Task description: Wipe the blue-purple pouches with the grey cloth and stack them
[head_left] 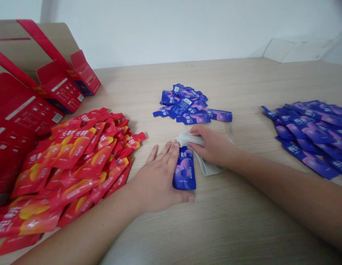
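Observation:
A blue-purple sachet (185,170) lies flat on the table in front of me, its printed side up. My left hand (159,180) rests beside it with fingers stretched out, along the sachet's left edge and with the thumb below its bottom end. My right hand (212,145) is closed on a whitish cloth (212,168), pressed at the sachet's top end, which the cloth covers. Part of the cloth trails on the table under the right hand.
A small pile of blue sachets (184,105) lies just beyond my hands, and a larger blue pile (311,129) is at the right. Many red sachets (77,158) are heaped at the left, before red boxes (60,86). A white object (292,49) stands by the wall.

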